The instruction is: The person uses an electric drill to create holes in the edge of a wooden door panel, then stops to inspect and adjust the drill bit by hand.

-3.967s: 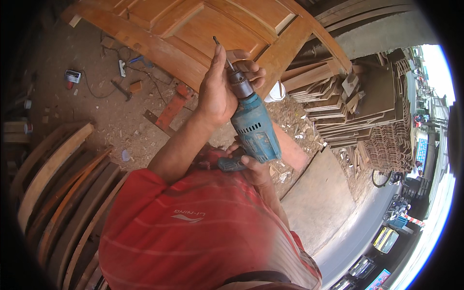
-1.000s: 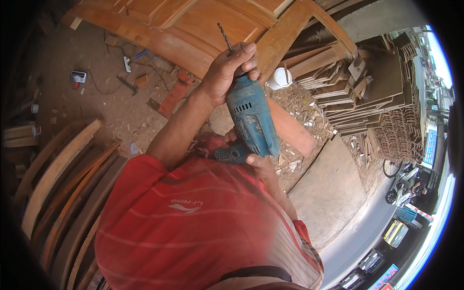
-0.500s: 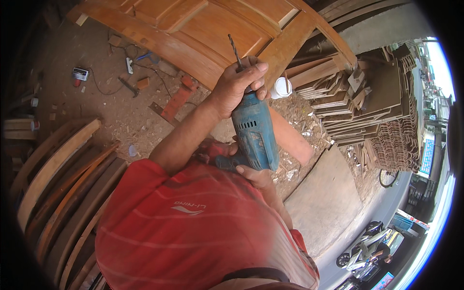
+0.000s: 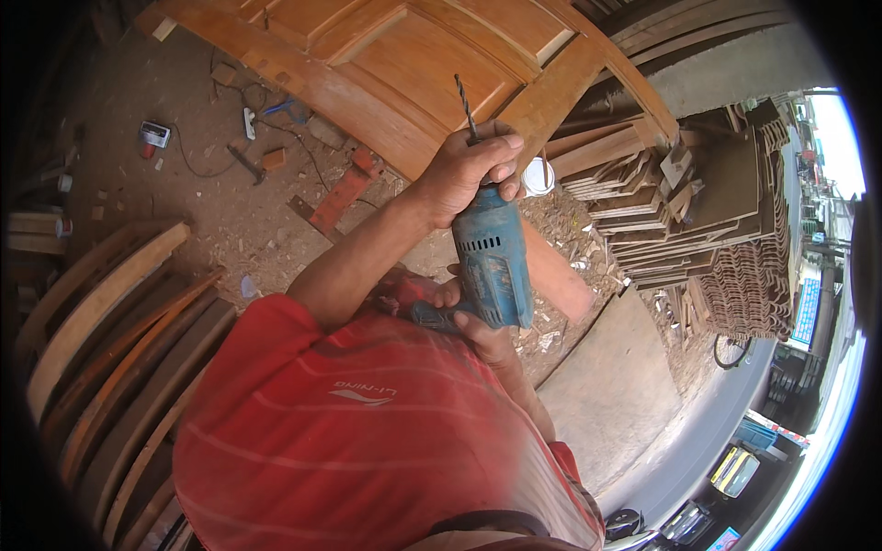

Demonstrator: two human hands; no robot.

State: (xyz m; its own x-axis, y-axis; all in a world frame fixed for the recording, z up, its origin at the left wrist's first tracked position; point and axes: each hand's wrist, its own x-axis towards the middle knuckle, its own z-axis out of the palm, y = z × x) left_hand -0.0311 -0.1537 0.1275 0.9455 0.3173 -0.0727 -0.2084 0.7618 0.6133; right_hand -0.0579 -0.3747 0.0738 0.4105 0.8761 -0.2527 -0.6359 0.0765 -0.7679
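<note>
A blue power drill (image 4: pixel 493 266) is held in front of my red shirt, its long twist bit (image 4: pixel 465 103) pointing away from me. My left hand (image 4: pixel 467 173) is closed around the chuck at the front of the drill, hiding most of it. On the drill's handle, near my belly, my right hand (image 4: pixel 480 332) is closed; part of its grip is covered by the tool. Beyond the bit lies a wooden panel door (image 4: pixel 432 69), with the bit apart from it as far as I can see.
A hammer (image 4: pixel 245 165), a red clamp-like bar (image 4: pixel 342 195) and a white bucket (image 4: pixel 538 177) lie or stand around the door. Curved wooden pieces (image 4: pixel 110 312) lean at the left. Stacked boards and tiles (image 4: pixel 726 220) rise at the right, near a flat sheet (image 4: pixel 616 376) and the road.
The drill and both hands have shifted slightly to the right and down in view, still gripped the same way. A motorbike on the road has moved toward the bottom edge.
</note>
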